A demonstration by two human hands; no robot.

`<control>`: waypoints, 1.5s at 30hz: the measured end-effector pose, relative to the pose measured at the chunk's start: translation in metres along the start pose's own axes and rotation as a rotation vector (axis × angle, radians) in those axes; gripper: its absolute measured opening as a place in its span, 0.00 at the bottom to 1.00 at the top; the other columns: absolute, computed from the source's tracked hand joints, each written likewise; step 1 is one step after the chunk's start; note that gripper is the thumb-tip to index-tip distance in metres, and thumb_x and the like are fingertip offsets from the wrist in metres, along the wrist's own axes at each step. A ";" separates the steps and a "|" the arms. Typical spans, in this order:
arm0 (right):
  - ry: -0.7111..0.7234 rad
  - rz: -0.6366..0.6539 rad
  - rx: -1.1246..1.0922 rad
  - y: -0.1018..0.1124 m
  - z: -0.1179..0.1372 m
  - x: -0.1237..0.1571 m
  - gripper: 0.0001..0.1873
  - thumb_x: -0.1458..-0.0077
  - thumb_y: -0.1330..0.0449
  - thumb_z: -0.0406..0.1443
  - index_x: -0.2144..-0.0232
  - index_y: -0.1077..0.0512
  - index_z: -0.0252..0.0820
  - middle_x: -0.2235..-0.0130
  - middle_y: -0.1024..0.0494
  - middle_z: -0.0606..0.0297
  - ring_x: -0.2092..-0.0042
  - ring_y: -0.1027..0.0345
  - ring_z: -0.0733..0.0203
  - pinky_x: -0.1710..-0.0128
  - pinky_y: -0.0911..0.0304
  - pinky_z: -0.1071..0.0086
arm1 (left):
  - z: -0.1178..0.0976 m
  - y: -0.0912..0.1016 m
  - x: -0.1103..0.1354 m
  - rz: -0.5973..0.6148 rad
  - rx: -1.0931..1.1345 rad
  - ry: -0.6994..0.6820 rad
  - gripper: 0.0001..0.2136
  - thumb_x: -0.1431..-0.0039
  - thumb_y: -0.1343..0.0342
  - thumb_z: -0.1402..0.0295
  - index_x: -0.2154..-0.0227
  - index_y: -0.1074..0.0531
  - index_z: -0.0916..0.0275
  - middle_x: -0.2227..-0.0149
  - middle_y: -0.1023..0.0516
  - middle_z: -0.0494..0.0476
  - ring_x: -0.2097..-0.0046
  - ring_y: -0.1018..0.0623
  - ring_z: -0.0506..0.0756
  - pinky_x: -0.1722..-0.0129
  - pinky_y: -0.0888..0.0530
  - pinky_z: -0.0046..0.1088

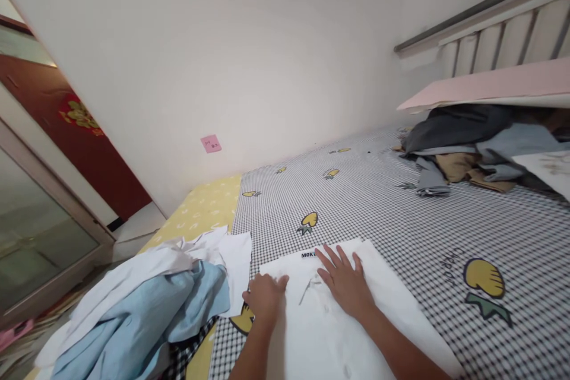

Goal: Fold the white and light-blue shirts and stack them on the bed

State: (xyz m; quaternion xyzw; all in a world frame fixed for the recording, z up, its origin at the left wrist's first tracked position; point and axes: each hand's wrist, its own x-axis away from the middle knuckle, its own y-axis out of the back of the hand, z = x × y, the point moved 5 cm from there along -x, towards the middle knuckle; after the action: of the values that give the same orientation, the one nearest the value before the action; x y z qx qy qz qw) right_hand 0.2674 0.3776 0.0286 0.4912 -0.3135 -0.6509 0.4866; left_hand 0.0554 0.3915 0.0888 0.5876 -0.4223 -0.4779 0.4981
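**White shirt laid flat on a checked bed, both hands on it**

Seen from the head camera, the bed [401, 219] carried the loads. Its black-and-white gingham sheet was printed with yellow fruit shapes, and a yellow pad [200, 208] showed past its near-left side. Near the left edge lay a heap of light-blue cloth [138, 314] tangled with white cloth [133, 267]. At the far right end, a second heap held a dark grey garment [458, 127], a blue-grey garment [512, 142] and a tan garment [458, 169], with a pink board [490, 86] lying over them and a printed white sheet [545, 169] beside them.

The white shirt [338, 314] lay flat on the gingham at the bottom of the view, just beside the light-blue heap, with a black-lettered label reading "MOK" at its far edge and a thin grey crease near the middle. Its lower part ran out of the frame.

The right hand [345, 282] was pressed open on the cloth, fingers spread, gripping nothing. The left hand [266, 297] sat at the shirt's left edge with its fingers bunched and curved down; whether they pinched the cloth could not be told.
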 end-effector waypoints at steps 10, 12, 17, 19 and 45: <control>-0.010 0.035 0.005 0.011 0.003 0.002 0.27 0.31 0.59 0.47 0.32 0.46 0.62 0.29 0.48 0.72 0.28 0.59 0.46 0.33 0.62 0.37 | -0.031 -0.019 0.031 -0.289 -0.035 -0.851 0.24 0.30 0.56 0.60 0.33 0.46 0.40 0.31 0.40 0.49 0.31 0.40 0.56 0.31 0.45 0.45; -0.019 0.044 0.041 0.007 0.003 0.001 0.27 0.32 0.57 0.46 0.33 0.45 0.63 0.29 0.47 0.72 0.28 0.59 0.45 0.32 0.64 0.36 | -0.027 -0.040 0.028 -0.168 0.008 -0.733 0.22 0.30 0.59 0.57 0.34 0.45 0.40 0.31 0.40 0.49 0.31 0.38 0.57 0.33 0.41 0.46; -0.043 0.145 0.053 0.013 0.008 -0.004 0.27 0.32 0.57 0.48 0.32 0.46 0.62 0.29 0.49 0.72 0.28 0.61 0.45 0.32 0.64 0.37 | -0.029 -0.061 0.026 -0.112 0.045 -0.591 0.23 0.30 0.59 0.59 0.34 0.45 0.41 0.30 0.45 0.50 0.30 0.42 0.60 0.33 0.43 0.55; -0.047 0.218 0.025 0.023 0.009 -0.001 0.29 0.32 0.56 0.48 0.31 0.50 0.61 0.28 0.53 0.72 0.27 0.61 0.46 0.32 0.62 0.38 | -0.031 -0.059 0.026 -0.121 0.058 -0.580 0.23 0.31 0.58 0.60 0.34 0.44 0.42 0.30 0.44 0.50 0.30 0.42 0.61 0.33 0.43 0.56; -0.174 0.197 0.209 0.036 -0.081 0.059 0.29 0.32 0.60 0.49 0.32 0.48 0.63 0.28 0.49 0.73 0.28 0.61 0.43 0.35 0.63 0.32 | 0.004 -0.022 0.067 0.007 0.038 -0.583 0.29 0.34 0.54 0.68 0.31 0.50 0.45 0.26 0.58 0.55 0.27 0.52 0.63 0.32 0.46 0.54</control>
State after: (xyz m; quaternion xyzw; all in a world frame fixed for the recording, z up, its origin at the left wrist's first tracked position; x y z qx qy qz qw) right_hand 0.3533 0.3158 0.0143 0.4477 -0.4673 -0.6039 0.4653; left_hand 0.0649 0.3285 0.0578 0.4334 -0.5582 -0.6169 0.3464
